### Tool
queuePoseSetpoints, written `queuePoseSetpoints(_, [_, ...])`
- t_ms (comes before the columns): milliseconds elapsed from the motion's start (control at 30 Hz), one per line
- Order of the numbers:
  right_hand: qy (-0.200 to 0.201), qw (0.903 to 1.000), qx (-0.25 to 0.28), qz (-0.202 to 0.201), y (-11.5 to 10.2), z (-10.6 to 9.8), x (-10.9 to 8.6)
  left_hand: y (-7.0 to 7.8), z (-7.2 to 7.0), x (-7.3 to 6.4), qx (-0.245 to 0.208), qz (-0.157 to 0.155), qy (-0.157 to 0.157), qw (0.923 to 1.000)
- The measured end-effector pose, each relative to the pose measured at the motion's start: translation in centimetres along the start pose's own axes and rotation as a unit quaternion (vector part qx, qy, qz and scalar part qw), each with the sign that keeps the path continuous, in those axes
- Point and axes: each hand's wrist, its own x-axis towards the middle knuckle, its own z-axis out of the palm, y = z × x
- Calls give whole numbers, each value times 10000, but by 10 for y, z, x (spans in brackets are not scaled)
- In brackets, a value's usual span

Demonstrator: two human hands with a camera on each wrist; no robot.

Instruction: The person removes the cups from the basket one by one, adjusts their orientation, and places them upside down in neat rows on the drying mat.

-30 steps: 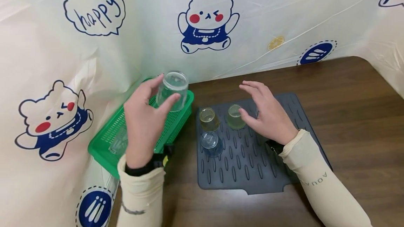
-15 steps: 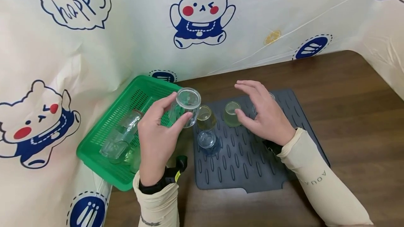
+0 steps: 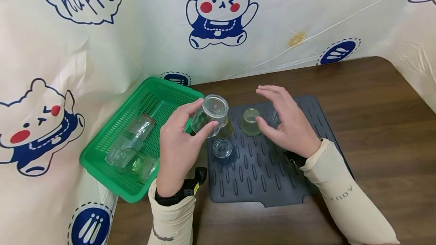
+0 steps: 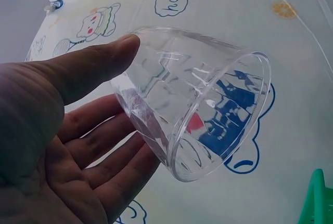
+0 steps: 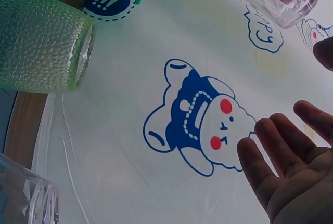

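My left hand (image 3: 180, 144) pinches a clear drinking glass (image 3: 215, 108) between thumb and fingers, base up, above the mat's left edge. In the left wrist view this glass (image 4: 192, 99) shows its wide rim. Over the grey drying mat (image 3: 253, 190), my right hand (image 3: 291, 126) hovers with fingers extended and holds nothing. Just left of its thumb stands a green glass (image 3: 251, 124), pebbled in the right wrist view. An amber glass (image 3: 226, 129), partly covered by the held one, and a bluish glass (image 3: 225, 155) stand upside down on the mat. My right hand partly hides another clear glass (image 3: 275, 118).
A green plastic basket (image 3: 160, 82) stands left of the mat, with several clear glasses (image 3: 136, 131) and a greenish one (image 3: 147, 167) lying inside. Behind the brown wooden table (image 3: 385, 131) hangs a white sheet (image 3: 156, 22) with printed bears.
My left hand has carried the clear glass from over the basket rightward and down to the mat's left side. The right hand has stayed nearly still. The head view has shifted slightly.
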Motion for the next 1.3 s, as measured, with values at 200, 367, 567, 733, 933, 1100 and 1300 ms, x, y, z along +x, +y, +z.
queuePoseSetpoints(200, [-79, 10000, -29, -24, -1, 1, 0, 3, 3, 0, 18, 154, -205, 9997])
queuePoseSetpoints(367, [-140, 9999, 65, -17, -2, 2, 0, 6, 6, -2, 4, 166, -452, 9988])
queuePoseSetpoints(567, [-292, 9993, 209, -111, -4, 3, -1, 12, 7, -1, 44, 168, -788, 9967])
queuePoseSetpoints(733, [-602, 9964, 529, -284, -8, 3, -2, 14, 8, -2, 151, 461, -1127, 9924])
queuePoseSetpoints(933, [-1133, 9894, 786, -450, -10, 4, -2, 14, 12, -4, 453, 746, -1570, 9837])
queuePoseSetpoints(1100, [-1320, 9878, 697, -439, -10, 5, -3, 14, 15, -6, 595, 754, -1750, 9799])
queuePoseSetpoints(1300, [-1464, 9861, 609, -490, -9, 7, -5, 13, 17, -6, 582, 732, -1872, 9779])
